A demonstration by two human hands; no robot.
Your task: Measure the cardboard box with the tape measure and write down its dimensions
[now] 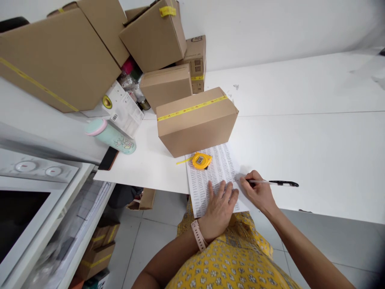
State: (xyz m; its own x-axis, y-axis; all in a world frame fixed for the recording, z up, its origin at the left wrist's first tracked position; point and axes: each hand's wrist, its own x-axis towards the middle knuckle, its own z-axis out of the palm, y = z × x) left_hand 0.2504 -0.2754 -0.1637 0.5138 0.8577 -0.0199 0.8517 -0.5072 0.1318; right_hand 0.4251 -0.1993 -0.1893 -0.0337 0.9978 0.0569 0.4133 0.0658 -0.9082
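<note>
Under my left hand (218, 204) lies a printed sheet of paper (198, 188) with columns of small text; the fingers are spread flat on it. My right hand (259, 192) pinches a pen (282, 183) with a clear barrel and black cap or clip, its tip end at the sheet's right edge. A yellow tape measure (201, 161) rests on the upper part of the sheet, with a short length of tape sticking out to the left. Just behind it stands a closed cardboard box (195, 126) sealed with yellow tape, touching or covering the sheet's top edge.
Several more cardboard boxes (153, 38) are stacked at the back left. A mint-green bottle (112, 136) stands near the white table's (300, 152) left end, beside a white package (123, 108). At the far left is a white microwave (27, 192) on a shelf.
</note>
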